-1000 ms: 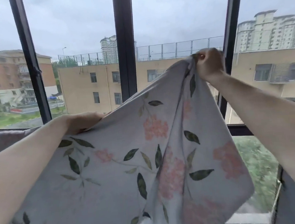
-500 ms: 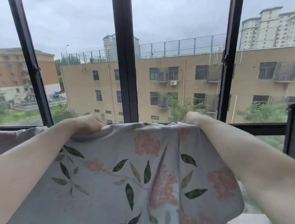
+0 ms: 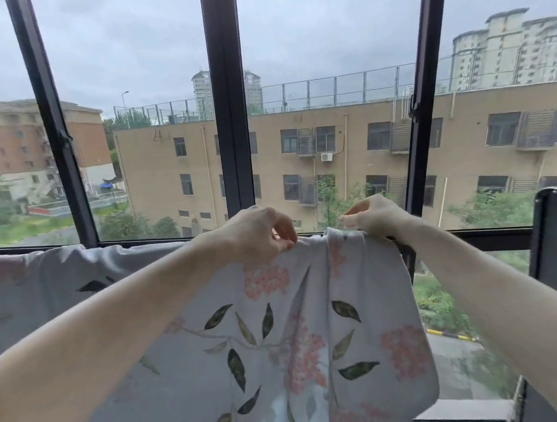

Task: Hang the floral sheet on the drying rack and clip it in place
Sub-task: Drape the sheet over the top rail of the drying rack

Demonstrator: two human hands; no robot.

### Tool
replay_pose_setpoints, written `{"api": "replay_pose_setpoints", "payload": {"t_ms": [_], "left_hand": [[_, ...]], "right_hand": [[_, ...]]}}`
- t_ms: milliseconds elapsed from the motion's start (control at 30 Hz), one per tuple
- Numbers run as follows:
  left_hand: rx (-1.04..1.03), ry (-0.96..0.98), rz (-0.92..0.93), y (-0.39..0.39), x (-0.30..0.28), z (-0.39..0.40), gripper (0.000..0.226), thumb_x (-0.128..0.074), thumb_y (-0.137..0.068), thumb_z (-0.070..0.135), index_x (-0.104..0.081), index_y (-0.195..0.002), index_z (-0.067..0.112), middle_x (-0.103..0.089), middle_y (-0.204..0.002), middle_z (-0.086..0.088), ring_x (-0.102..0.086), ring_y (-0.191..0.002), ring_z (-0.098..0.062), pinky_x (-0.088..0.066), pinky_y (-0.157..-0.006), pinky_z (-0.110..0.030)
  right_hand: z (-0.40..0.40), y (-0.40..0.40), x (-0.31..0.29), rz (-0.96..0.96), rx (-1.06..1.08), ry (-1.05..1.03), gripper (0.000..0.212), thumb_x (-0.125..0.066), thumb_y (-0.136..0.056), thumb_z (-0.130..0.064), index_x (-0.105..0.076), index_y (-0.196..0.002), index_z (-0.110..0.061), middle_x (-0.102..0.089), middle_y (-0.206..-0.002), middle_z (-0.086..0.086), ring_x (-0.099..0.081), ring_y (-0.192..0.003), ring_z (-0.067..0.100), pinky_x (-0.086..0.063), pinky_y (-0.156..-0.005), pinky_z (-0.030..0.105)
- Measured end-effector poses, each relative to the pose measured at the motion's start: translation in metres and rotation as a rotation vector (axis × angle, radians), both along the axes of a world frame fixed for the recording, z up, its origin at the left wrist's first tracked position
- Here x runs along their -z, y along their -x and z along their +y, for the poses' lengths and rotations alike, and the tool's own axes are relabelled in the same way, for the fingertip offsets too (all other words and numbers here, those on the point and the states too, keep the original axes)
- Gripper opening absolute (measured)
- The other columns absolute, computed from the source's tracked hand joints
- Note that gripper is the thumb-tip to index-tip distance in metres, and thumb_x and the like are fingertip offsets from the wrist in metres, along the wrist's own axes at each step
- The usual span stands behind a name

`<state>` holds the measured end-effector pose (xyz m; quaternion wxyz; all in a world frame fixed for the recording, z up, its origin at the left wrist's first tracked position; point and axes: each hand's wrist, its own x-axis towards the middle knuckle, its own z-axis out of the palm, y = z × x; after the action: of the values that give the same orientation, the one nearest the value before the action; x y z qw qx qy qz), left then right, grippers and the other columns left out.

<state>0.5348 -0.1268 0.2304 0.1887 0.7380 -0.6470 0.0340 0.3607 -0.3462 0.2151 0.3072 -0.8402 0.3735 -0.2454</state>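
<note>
Floral sheet point(image 3: 282, 345) hangs across the lower centre of the frame, its top edge draped along a line just under the window sill; the rack bar beneath it is hidden by cloth, so I cannot confirm it sits squarely over one. Left hand point(image 3: 259, 236) pinches the top fold at centre frame. Right hand point(image 3: 375, 217) pinches the bunched corner just beside it, right of centre.

Risks, as I judge them:
- No clip in view. Letting go with one hand to fetch one could let the gathered right corner slide off.
- Most of the cloth appears to hang on the near side, so its weight may drag the edge back.
- Window frame point(image 3: 228, 97) stands close behind; an open pane, if any, could bring wind.
</note>
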Motion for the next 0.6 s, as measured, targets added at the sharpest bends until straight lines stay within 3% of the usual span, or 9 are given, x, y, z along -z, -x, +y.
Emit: {"api": "replay_pose_setpoints", "payload": {"t_ms": [200, 300, 367, 467, 533, 600], "left_hand": [[-0.068, -0.041, 0.037, -0.012, 0.003, 0.000, 0.009, -0.075, -0.092, 0.039, -0.080, -0.099, 0.036, -0.075, -0.096, 0.016, -0.069, -0.091, -0.004, -0.059, -0.088, -0.029], [-0.065, -0.033, 0.024, -0.012, 0.002, -0.001, 0.010, -0.076, -0.092, 0.039, -0.081, -0.100, 0.036, -0.075, -0.097, 0.017, -0.068, -0.091, -0.002, -0.058, -0.088, -0.026], [-0.068, -0.014, 0.016, -0.011, 0.003, -0.002, 0.010, -0.077, -0.092, 0.037, -0.081, -0.101, 0.037, -0.076, -0.098, 0.017, -0.067, -0.091, 0.000, -0.056, -0.087, -0.023], [-0.071, 0.003, 0.020, -0.013, 0.003, -0.003, 0.011, -0.078, -0.091, 0.037, -0.082, -0.101, 0.036, -0.076, -0.099, 0.017, -0.068, -0.091, 0.000, -0.054, -0.085, -0.021], [-0.063, 0.000, 0.028, -0.013, 0.003, -0.004, 0.011, -0.078, -0.091, 0.036, -0.082, -0.101, 0.034, -0.076, -0.098, 0.017, -0.068, -0.090, 0.000, -0.054, -0.084, -0.020], [-0.057, -0.005, 0.039, -0.013, 0.003, -0.005, 0.011, -0.079, -0.091, 0.035, -0.082, -0.101, 0.033, -0.076, -0.098, 0.016, -0.068, -0.090, 0.000, -0.054, -0.084, -0.021]], "right_hand": [[0.024, 0.066, 0.044, -0.222, -0.032, -0.061, 0.031, -0.067, -0.096, -0.050, -0.075, -0.111, -0.025, -0.073, -0.109, -0.005, -0.068, -0.104, 0.014, -0.056, -0.092, 0.036], [0.035, 0.096, 0.079, -0.354, -0.016, -0.102, 0.012, -0.068, -0.098, -0.038, -0.073, -0.107, -0.033, -0.076, -0.107, -0.005, -0.071, -0.104, 0.015, -0.058, -0.094, 0.040], [0.045, 0.112, 0.103, -0.351, 0.051, -0.047, 0.009, -0.067, -0.100, -0.032, -0.072, -0.105, -0.039, -0.076, -0.104, -0.010, -0.071, -0.100, 0.014, -0.060, -0.088, 0.039], [0.067, 0.128, 0.132, -0.359, 0.193, 0.101, 0.012, -0.072, -0.095, -0.016, -0.071, -0.096, -0.028, -0.074, -0.093, -0.010, -0.071, -0.086, 0.014, -0.055, -0.068, 0.023], [0.082, 0.132, 0.147, -0.351, 0.148, 0.033, 0.009, -0.080, -0.089, -0.019, -0.073, -0.095, -0.021, -0.076, -0.087, -0.006, -0.074, -0.075, 0.018, -0.058, -0.061, 0.026], [0.092, 0.130, 0.154, -0.369, 0.048, -0.153, 0.024, -0.083, -0.085, -0.028, -0.074, -0.104, -0.017, -0.078, -0.094, -0.003, -0.076, -0.067, 0.023, -0.061, -0.057, 0.033]]}}
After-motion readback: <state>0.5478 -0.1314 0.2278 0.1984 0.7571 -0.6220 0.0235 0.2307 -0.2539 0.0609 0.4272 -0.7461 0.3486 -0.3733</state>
